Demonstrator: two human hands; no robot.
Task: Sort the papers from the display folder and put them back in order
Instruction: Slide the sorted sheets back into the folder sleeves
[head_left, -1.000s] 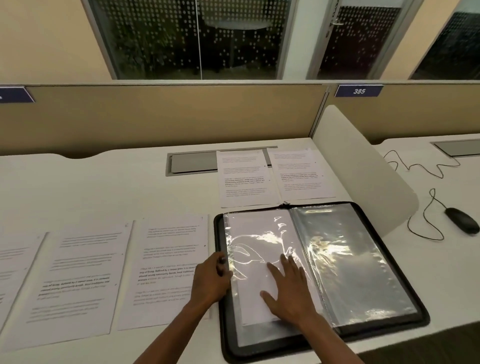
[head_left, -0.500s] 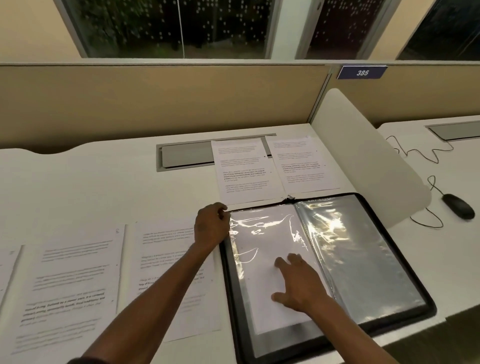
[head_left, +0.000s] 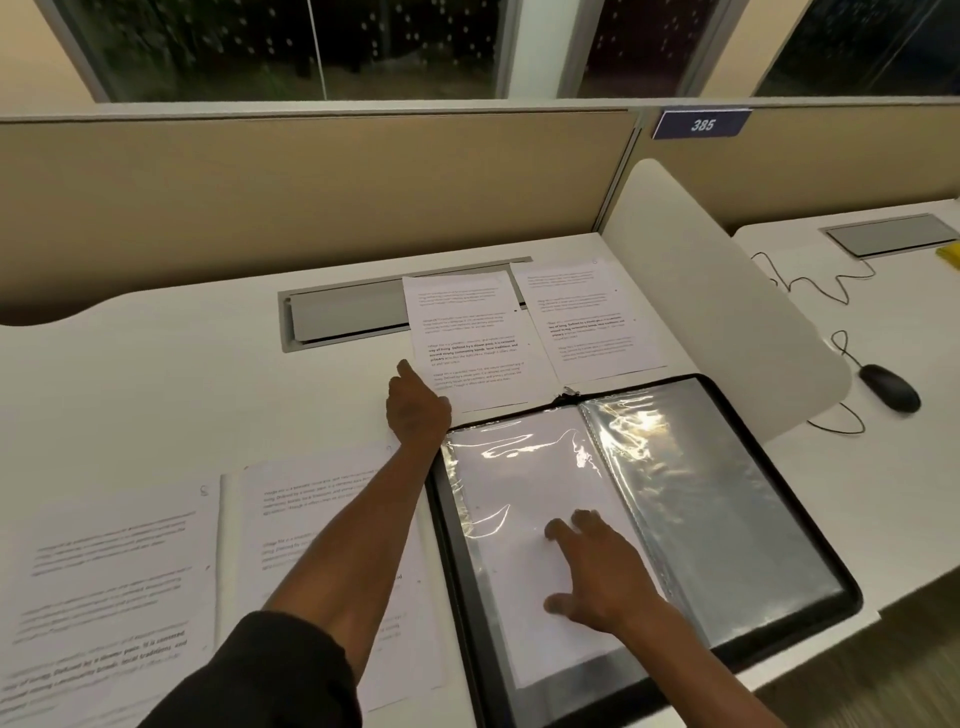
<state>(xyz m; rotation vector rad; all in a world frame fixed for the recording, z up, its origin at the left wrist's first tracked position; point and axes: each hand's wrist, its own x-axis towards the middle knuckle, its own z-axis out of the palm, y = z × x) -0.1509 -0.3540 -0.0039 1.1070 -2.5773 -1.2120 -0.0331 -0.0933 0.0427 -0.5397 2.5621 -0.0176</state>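
Note:
The black display folder (head_left: 810, 525) lies open on the white desk, its clear sleeves shining. A white sheet (head_left: 524, 499) sits inside the left sleeve. My right hand (head_left: 592, 577) rests flat on that sleeve with fingers spread. My left hand (head_left: 415, 405) reaches past the folder's top left corner, its fingers touching the lower left corner of a printed sheet (head_left: 467, 338) lying behind the folder. A second printed sheet (head_left: 587, 317) lies to the right of it. Two more printed sheets (head_left: 119, 582) (head_left: 291, 519) lie left of the folder under my left arm.
A grey cable tray lid (head_left: 343, 317) is set into the desk behind the sheets. A white rounded divider (head_left: 727, 291) stands right of the folder. Beyond it a black mouse (head_left: 889, 387) with its cable lies on the neighbouring desk. A beige partition runs along the back.
My left hand left the folder's left edge and moved forward to the printed sheet behind the folder. My right hand stayed on the left sleeve. The camera tilted down and closer.

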